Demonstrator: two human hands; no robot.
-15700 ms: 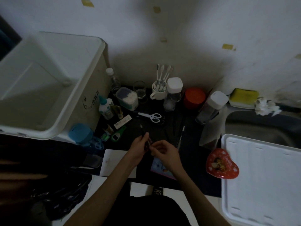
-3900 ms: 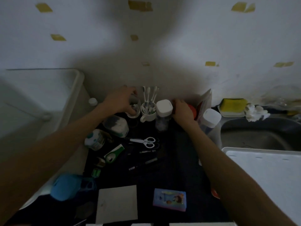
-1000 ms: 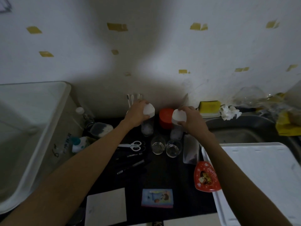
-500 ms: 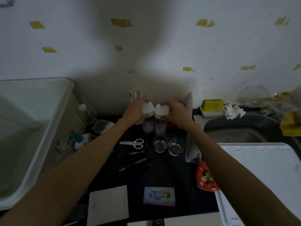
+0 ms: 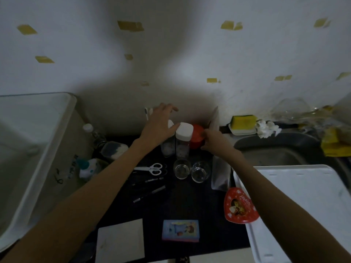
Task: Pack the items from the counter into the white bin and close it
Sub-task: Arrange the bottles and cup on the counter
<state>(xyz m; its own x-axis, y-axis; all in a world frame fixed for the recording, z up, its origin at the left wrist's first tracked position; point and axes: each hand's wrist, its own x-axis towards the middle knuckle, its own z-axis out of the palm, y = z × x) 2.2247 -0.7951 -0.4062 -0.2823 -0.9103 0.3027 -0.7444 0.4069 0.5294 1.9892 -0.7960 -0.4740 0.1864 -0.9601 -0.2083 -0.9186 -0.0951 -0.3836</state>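
Note:
The open white bin (image 5: 62, 141) stands at the left of the dark counter, and its flat white lid (image 5: 303, 205) lies at the right. Two white-capped clear jars (image 5: 183, 130) stand side by side near the wall. My left hand (image 5: 161, 126) hovers over the left jar with fingers spread, its thumb by the cap, toothbrushes (image 5: 148, 112) just behind it. My right hand (image 5: 212, 139) is loosely curled beside the red container (image 5: 196, 138) and holds nothing I can see. Two empty glasses (image 5: 182, 168) stand in front of the jars.
Scissors (image 5: 152, 168), pens (image 5: 150, 193), a clear pouch (image 5: 220, 173), a red heart tin (image 5: 239, 205), a blue card box (image 5: 180, 230) and a white sheet (image 5: 119, 240) lie on the counter. By the bin are a swab box (image 5: 114, 149) and bottles (image 5: 85, 168). The sink (image 5: 275, 152) is at the right.
Both hands gripped the jars' caps half a second ago. Now the jars stand together, my left hand has opened above them, and my right hand has moved right to the red container.

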